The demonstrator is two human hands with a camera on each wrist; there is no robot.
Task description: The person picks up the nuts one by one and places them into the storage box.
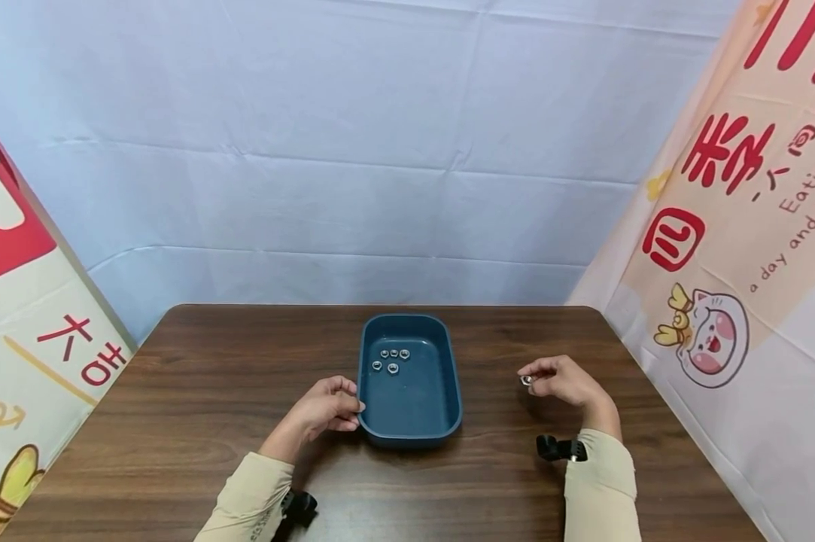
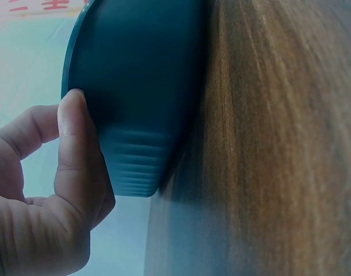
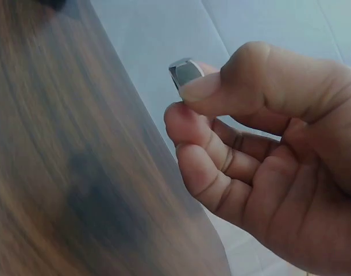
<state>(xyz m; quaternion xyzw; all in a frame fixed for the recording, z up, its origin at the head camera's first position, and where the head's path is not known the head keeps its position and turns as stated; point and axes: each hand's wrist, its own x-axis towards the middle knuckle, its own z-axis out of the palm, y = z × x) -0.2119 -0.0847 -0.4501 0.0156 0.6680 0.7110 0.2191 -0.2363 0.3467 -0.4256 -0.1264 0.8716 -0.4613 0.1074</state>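
Note:
A dark blue rectangular tray (image 1: 407, 435) stands on the wooden table, with several metal hex nuts (image 1: 393, 369) lying in its left half toward the far end. My left hand (image 1: 324, 410) grips the tray's left rim near the front corner. In the left wrist view, the thumb (image 2: 74, 123) touches the rim of the tray (image 2: 146, 75). Off to the right of the tray, my right hand (image 1: 566, 382) pinches one hex nut (image 1: 526, 380) above the table. The right wrist view shows that nut (image 3: 188, 71) between thumb and fingertips, partly covered by them.
The brown wooden table (image 1: 231, 361) extends on both sides of the tray. Behind it hangs a pale cloth (image 1: 353, 188), and printed cloths (image 1: 712, 316) stand at the left and right. Each wrist carries a small black camera (image 1: 561, 449).

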